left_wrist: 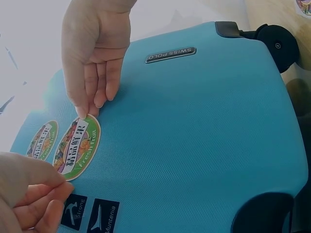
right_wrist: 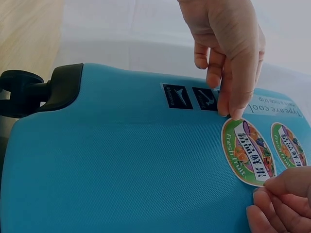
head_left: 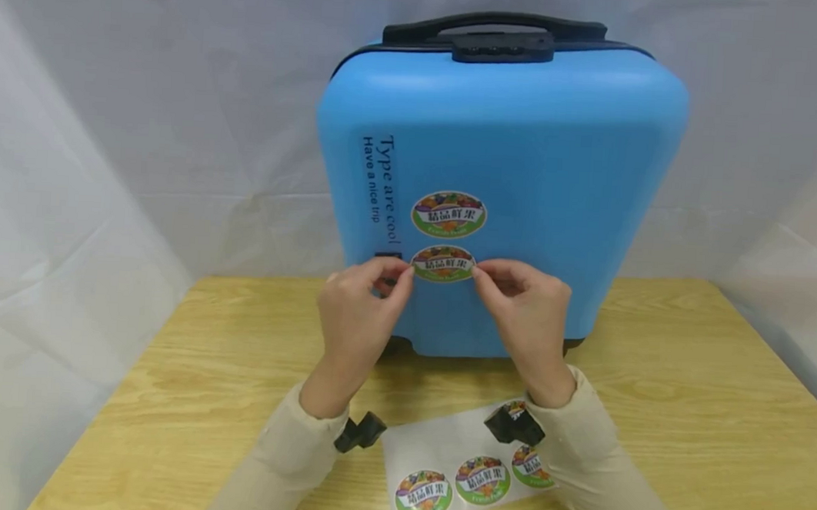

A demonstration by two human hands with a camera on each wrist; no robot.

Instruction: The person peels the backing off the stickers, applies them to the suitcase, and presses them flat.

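Note:
An oval fruit sticker (head_left: pixel 443 264) is held by its two ends against the front of a blue suitcase (head_left: pixel 550 193). The left hand (head_left: pixel 360 306) pinches its left end between thumb and forefinger. At the opposite end, the right hand (head_left: pixel 526 315) pinches the edge the same way. Just above it, a matching sticker (head_left: pixel 448 215) lies flat on the suitcase. The right wrist view shows the held sticker (right_wrist: pixel 248 151) close to the blue surface; whether its whole back touches cannot be told.
A sticker sheet (head_left: pixel 408 447) with several round-looking fruit stickers lies on the wooden table (head_left: pixel 186 397), partly under the right forearm. The suitcase stands upright, its black handle (head_left: pixel 497 21) on top. Behind hangs white cloth (head_left: pixel 180 120). Printed lettering (head_left: pixel 382 192) runs down the suitcase's left side.

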